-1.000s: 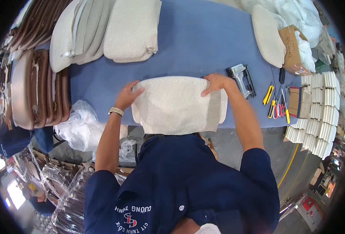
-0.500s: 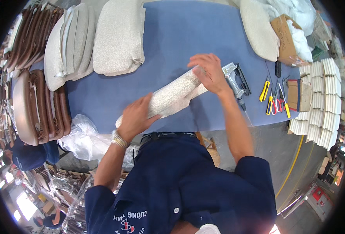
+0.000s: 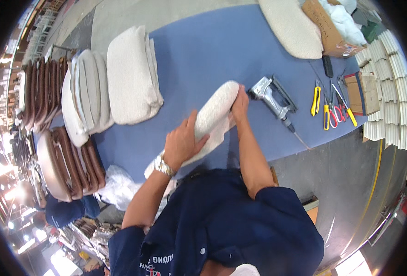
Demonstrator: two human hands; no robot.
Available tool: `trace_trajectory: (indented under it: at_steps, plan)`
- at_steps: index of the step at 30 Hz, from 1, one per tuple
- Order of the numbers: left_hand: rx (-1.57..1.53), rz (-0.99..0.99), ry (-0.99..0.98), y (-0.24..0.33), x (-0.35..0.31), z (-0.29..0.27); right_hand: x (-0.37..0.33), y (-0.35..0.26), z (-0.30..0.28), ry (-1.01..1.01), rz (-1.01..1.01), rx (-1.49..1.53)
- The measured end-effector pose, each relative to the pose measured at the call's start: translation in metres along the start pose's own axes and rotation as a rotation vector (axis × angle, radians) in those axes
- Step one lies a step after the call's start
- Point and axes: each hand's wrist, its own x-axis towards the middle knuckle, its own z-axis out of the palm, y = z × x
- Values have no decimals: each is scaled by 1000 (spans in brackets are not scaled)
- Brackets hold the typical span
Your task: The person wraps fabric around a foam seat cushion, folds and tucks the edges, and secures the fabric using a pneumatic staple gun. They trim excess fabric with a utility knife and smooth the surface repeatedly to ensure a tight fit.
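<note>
Fingers (image 3: 192,133) of the left hand (image 3: 181,143) lie spread and wrapped over the top of a cream cushion (image 3: 212,115), gripping it from above near its lower end. The right hand (image 3: 240,102) presses against the cushion's upper end, its fingers curled round the far side, so how tightly they close there cannot be seen. The cushion stands on edge, tilted across the blue worktop (image 3: 203,50), just in front of the person's body, with a loose flap of cream fabric (image 3: 219,133) hanging from its underside between the two hands.

Judging by that loose flap, the covering looks unfinished: the fabric is pulled over the padding but not fastened all the way round. A staple gun (image 3: 272,97) lies just beside the right hand, untouched. Further right sit a yellow utility knife (image 3: 315,99), scissors with red handles (image 3: 334,115) and a yellow-handled screwdriver (image 3: 346,109).

To the left, finished cream cushions (image 3: 130,76) are stacked on the worktop, with brown cushions (image 3: 70,161) piled at its edge, so several pieces appear already done.
</note>
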Motion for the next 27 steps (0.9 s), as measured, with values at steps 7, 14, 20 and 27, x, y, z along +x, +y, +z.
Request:
trace_trajectory:
  at_steps: [7, 14, 20, 27]
  plan:
    - [-34, -71, 19, 23, 33, -1, -1, -89, 20, -129, -200, -73]
    - [-33, -45, 74, 36, 84, -5, 2, -39, 33, -12, -248, 39]
    - [-69, -289, 85, -57, -80, 10, 8, -39, 23, 84, -119, -38]
    - [-208, -390, 35, -183, -240, 55, 16, -36, 24, -4, -139, 148]
